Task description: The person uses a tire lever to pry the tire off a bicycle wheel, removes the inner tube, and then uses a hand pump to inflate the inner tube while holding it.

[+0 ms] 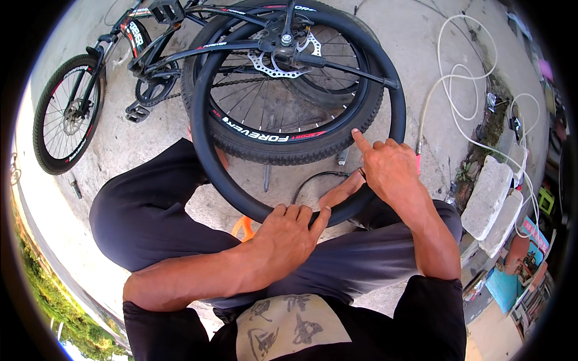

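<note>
A plain black inner tube point(208, 150) lies at six o'clock. The tyre point(283, 144) at twelve is black with white lettering and red marks. A white hose point(457, 114) loops at two; an orange tool point(244, 227) sits centre.

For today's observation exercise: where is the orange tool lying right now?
In the head view, the orange tool lies on the concrete ground between the person's knees, just left of the left hand and below the black inner tube.

A white hose point(457, 78) coils on concrete beside grey stone blocks point(487, 195).
</note>
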`<state>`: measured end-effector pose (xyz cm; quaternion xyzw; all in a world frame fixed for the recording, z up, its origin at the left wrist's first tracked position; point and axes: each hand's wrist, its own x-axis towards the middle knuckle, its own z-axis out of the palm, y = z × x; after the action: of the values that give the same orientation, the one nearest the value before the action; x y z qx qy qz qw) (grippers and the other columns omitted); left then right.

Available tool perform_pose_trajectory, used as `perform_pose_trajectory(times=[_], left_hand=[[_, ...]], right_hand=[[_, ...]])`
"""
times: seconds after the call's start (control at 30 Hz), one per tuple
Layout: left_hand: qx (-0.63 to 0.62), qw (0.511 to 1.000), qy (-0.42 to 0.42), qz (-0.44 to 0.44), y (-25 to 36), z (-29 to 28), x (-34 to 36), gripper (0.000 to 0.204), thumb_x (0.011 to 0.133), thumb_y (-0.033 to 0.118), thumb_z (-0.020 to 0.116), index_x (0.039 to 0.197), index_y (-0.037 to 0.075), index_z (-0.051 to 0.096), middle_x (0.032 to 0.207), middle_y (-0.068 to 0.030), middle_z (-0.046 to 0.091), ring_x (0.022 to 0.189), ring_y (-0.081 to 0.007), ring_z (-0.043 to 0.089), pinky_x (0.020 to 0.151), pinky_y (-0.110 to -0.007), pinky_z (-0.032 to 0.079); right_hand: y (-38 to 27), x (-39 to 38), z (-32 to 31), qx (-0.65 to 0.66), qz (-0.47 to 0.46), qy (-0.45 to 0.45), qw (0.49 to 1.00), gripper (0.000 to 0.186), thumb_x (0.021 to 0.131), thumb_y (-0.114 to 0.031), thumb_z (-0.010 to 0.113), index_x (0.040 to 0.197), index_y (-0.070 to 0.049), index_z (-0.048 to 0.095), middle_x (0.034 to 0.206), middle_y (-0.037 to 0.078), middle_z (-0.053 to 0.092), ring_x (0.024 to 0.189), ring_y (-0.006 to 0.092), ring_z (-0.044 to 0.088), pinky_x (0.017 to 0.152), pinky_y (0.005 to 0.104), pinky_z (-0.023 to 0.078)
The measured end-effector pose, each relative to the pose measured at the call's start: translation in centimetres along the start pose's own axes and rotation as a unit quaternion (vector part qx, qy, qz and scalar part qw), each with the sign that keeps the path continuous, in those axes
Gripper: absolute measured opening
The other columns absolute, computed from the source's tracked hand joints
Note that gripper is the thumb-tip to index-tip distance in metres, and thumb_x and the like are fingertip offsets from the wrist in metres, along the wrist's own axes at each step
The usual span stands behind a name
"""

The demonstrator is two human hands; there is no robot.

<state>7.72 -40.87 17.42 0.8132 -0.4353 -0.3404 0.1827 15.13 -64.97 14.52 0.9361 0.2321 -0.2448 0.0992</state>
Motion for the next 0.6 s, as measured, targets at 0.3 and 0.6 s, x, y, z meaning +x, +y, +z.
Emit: perform_pose_trajectory(times=[0.3, 0.6], left_hand=[[0.016, 1.0, 0.012, 0.0, 0.3, -0.2, -0.2, 0.061, 0.086, 0.01, 0.056, 0.142, -0.007, 0.042, 0.101, -0.018, 0.06, 0.091, -0.0293, 0.061, 0.084, -0.037, 0.046], [0.068, 0.997, -0.036, -0.01, 0.3, 0.1, 0.1, 0.061, 0.087, 0.011, 0.057, 0.143, -0.005, 0.042, 0.109, -0.0207, 0.061, 0.102, -0.0302, 0.062, 0.089, -0.036, 0.046]], right_hand=[[0.1, 0.4, -0.1, -0.021, 0.028, -0.031, 0.999, 0.073, 0.08, -0.022, 0.073, 0.147, -0.01, 0.046, 0.085, 0.008, 0.07, 0.084, 0.0252, 0.068, 0.072, 0.0385, 0.054], [-1.3, -0.4, 0.1, 0.08, -0.084, -0.022, 0.993, 0.084, 0.077, -0.038, 0.075, 0.15, -0.01, 0.043, 0.082, 0.007, 0.069, 0.083, 0.0244, 0.068, 0.069, 0.0368, 0.051]])
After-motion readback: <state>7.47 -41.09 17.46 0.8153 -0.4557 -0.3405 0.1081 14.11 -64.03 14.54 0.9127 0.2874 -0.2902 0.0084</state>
